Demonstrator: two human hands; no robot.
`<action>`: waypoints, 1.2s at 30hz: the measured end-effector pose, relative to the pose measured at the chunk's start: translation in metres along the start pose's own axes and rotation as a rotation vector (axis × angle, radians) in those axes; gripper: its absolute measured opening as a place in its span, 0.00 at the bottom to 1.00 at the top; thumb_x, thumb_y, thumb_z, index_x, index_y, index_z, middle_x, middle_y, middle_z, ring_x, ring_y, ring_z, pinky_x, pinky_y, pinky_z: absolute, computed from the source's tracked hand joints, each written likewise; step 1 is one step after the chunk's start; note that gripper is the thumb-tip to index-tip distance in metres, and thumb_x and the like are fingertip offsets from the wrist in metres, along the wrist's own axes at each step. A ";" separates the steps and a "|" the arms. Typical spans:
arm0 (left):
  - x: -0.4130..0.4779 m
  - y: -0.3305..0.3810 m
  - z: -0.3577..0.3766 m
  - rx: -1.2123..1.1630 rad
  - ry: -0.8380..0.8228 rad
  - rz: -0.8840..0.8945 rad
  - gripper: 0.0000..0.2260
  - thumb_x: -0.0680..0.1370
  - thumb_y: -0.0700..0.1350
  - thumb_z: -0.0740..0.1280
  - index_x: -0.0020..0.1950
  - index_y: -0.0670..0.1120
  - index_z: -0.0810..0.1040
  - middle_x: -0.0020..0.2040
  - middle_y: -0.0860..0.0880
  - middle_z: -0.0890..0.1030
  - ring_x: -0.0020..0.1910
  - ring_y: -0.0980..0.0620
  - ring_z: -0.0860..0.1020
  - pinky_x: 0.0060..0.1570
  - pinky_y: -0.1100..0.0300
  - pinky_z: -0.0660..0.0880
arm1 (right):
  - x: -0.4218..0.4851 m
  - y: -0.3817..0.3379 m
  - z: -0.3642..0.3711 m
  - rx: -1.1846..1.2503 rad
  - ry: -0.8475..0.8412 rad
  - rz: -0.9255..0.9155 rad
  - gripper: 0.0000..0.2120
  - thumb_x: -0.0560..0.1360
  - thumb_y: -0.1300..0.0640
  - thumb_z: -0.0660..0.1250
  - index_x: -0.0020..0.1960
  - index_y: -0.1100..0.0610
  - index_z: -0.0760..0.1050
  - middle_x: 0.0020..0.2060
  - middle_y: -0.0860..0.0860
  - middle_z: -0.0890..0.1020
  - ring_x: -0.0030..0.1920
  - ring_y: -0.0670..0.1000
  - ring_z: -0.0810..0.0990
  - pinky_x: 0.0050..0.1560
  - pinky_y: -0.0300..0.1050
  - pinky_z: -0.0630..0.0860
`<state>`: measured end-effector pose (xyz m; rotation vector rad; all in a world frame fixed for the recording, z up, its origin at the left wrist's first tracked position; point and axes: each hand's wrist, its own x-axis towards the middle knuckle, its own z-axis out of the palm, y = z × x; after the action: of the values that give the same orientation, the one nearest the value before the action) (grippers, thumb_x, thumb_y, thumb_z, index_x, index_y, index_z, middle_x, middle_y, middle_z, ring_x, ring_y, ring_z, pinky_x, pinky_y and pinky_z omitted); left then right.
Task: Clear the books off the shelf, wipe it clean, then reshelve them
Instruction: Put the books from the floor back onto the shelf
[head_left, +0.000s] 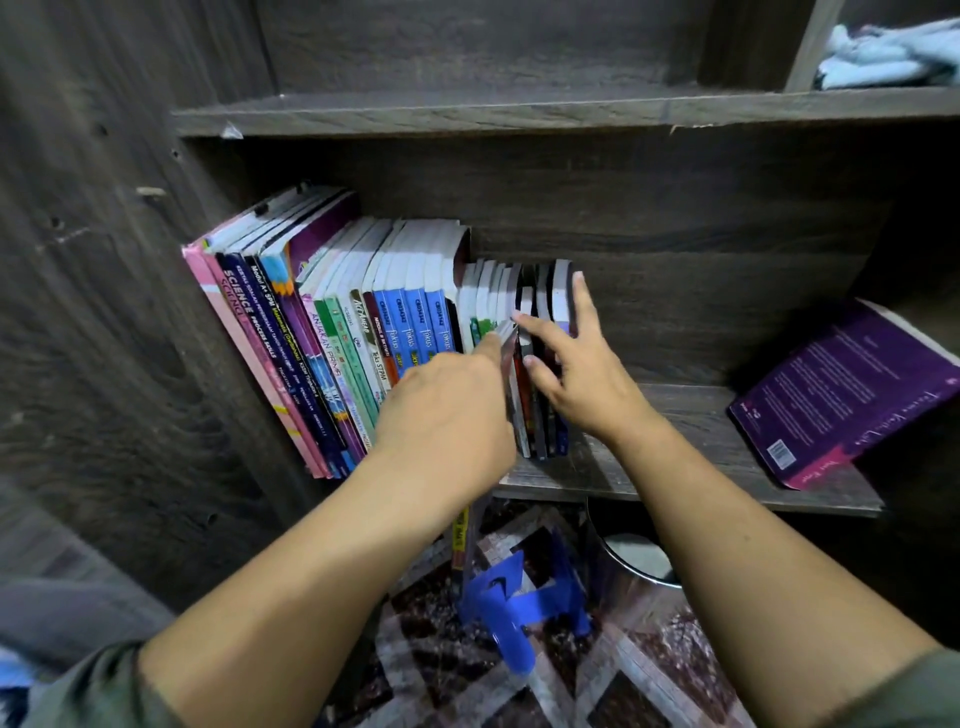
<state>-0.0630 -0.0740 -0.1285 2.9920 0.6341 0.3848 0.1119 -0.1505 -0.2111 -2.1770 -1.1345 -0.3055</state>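
The shelf (675, 452) is a dark wood compartment closed at the left by a side wall. A row of textbooks (332, 332) is held in its left half, spines outward, leaning left against that wall. The row is ended at the right by a group of slim dark books (537, 431), standing near the middle of the shelf. The board to the right of them is bare as far as the right end. There a purple book (841, 395) is propped at a slant, back cover outward, well apart from both hands.

A crumpled light blue cloth (893, 52) is held in the right compartment of the upper shelf (467, 111).

The left hand (447, 415) is placed in front of the row. Its index finger (491, 345) is laid straight against the books just left of the slim group. Its other fingers are hidden behind the back of the hand, so a grip cannot be confirmed.

The right hand (576, 379) is spread. Its thumb (582, 296) is set against the right face of the outermost slim book, and its fingers are laid across the top edges and spines.

Below the shelf, a blue plastic stool (519, 603) and a round metal container (634, 558) are seen on a patterned floor (649, 675). The container's contents cannot be determined.
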 end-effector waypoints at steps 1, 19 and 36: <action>0.001 -0.001 0.001 0.011 0.007 0.002 0.33 0.76 0.47 0.65 0.78 0.51 0.55 0.54 0.43 0.78 0.55 0.40 0.77 0.53 0.50 0.75 | 0.000 0.000 0.002 0.003 0.011 0.016 0.20 0.78 0.49 0.65 0.69 0.42 0.69 0.78 0.51 0.38 0.63 0.60 0.74 0.56 0.52 0.76; 0.016 0.018 0.001 -0.134 0.098 0.087 0.31 0.76 0.46 0.63 0.79 0.50 0.57 0.48 0.46 0.74 0.54 0.42 0.77 0.56 0.52 0.73 | -0.010 0.032 -0.015 0.038 0.221 0.357 0.30 0.73 0.60 0.68 0.71 0.47 0.63 0.61 0.57 0.70 0.55 0.63 0.76 0.54 0.51 0.72; 0.072 0.017 0.064 0.096 -0.024 0.109 0.55 0.65 0.54 0.79 0.79 0.44 0.46 0.69 0.44 0.67 0.68 0.44 0.67 0.62 0.51 0.69 | -0.019 0.044 -0.012 0.152 0.157 0.391 0.49 0.77 0.54 0.66 0.73 0.38 0.27 0.69 0.61 0.71 0.64 0.63 0.74 0.66 0.57 0.69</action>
<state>0.0237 -0.0610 -0.1724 3.1270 0.5035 0.3337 0.1368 -0.1890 -0.2306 -2.1396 -0.6083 -0.2046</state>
